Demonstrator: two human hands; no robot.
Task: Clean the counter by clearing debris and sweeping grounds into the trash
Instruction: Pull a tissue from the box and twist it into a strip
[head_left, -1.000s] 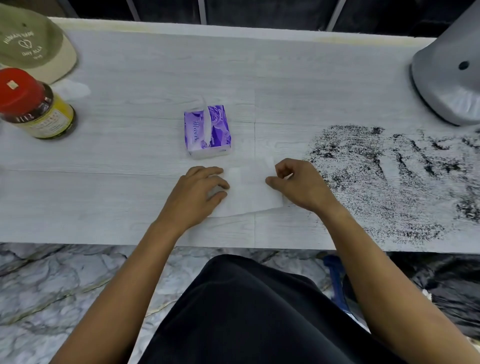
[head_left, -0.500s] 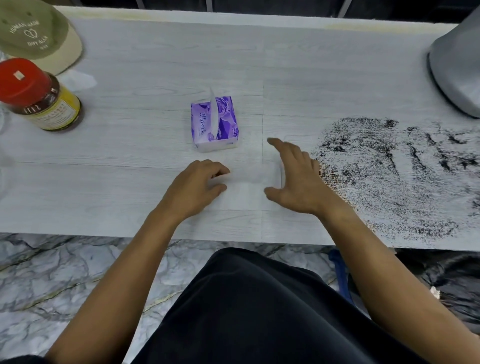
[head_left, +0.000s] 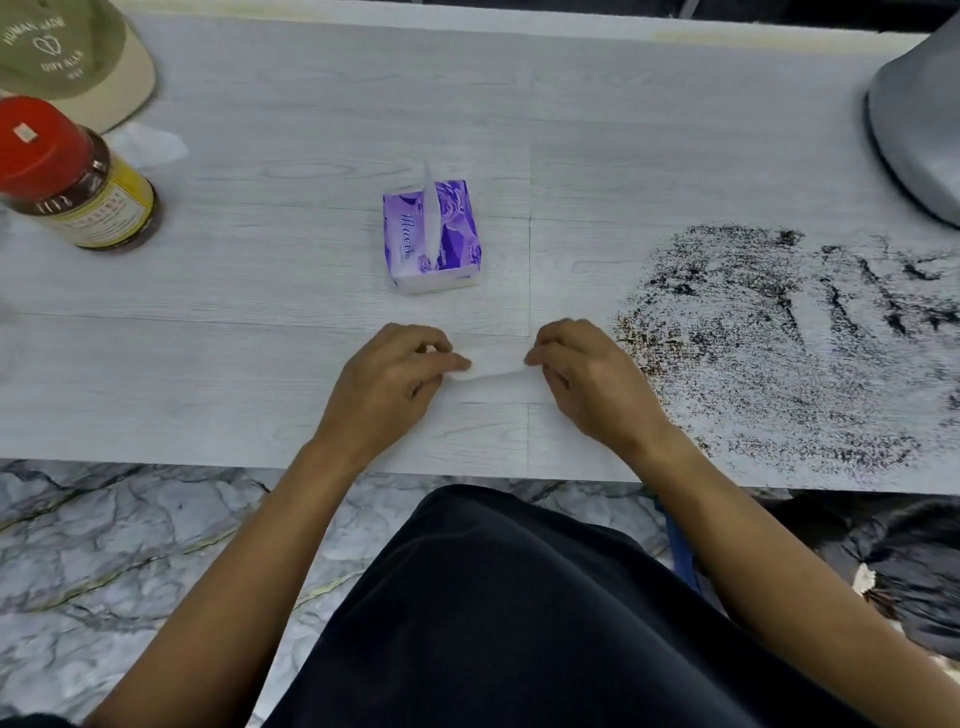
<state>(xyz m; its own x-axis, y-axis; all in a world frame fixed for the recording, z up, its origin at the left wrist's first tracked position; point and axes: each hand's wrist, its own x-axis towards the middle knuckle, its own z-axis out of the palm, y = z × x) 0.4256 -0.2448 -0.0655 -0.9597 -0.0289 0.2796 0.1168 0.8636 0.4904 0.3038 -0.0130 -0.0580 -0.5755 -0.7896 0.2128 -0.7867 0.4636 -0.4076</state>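
Observation:
A white tissue lies flat on the pale wood-grain counter near its front edge. My left hand pinches the tissue's left edge and my right hand pinches its right edge. Dark coffee grounds are smeared over the counter to the right of my right hand, reaching the front edge. A purple tissue pack with one sheet sticking up stands just behind the tissue.
A red-lidded jar and a green cap sit at the far left, with a crumpled tissue between them. A grey rounded object stands at the back right. A black trash bag hangs below the counter's right front.
My right hand went from spread flat to closed on the tissue's right edge. My left hand's fingers curled onto the left edge. The tissue looks narrower front to back.

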